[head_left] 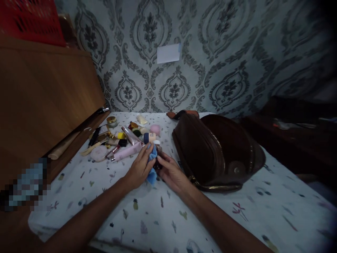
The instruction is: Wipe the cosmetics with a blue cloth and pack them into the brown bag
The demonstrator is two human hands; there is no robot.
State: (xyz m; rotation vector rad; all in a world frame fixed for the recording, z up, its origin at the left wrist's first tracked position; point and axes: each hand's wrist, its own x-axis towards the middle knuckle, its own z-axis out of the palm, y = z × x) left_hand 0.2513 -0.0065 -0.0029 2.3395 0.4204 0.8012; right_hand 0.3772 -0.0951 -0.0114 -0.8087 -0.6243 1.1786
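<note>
No text can be read, any print on the bottle (159,150) or navy-capped container (152,137) being too small.

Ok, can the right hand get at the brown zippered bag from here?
Probably yes: the right hand has the brown zippered bag close on its right with nothing visible between them, though it's busy holding the white-capped bottle.

Bottle (159,151) partly hidden by fingers (164,163), red basket (33,21) cut off top-left

The white cloth (152,225) (printed all over, rather busily) carried a brown bag (205,151) and, left of it, a cluster of cosmetics (127,151).
</note>
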